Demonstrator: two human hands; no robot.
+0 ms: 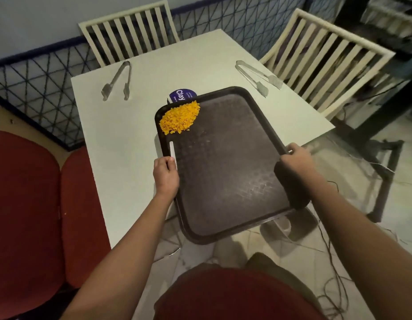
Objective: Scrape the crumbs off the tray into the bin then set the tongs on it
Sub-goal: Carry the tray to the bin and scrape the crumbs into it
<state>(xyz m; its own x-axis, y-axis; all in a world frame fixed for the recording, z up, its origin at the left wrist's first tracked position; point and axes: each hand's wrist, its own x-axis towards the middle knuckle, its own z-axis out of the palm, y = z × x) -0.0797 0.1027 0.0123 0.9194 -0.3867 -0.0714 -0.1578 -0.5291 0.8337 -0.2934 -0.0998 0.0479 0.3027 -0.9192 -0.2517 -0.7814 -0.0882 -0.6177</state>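
A dark brown tray is held up and tilted over the white table's near right corner. A heap of orange crumbs lies in its far left corner. My left hand grips the tray's left rim and pinches a thin white scraper strip against it. My right hand grips the right rim. A blue container labelled "Clay" shows just past the tray's far left corner, mostly hidden. Two metal tongs lie on the table, one at the far left, one at the far right.
The white table has cream slatted chairs at the back and right. Red padded seats stand to the left. Thin cables trail over the tiled floor on the right.
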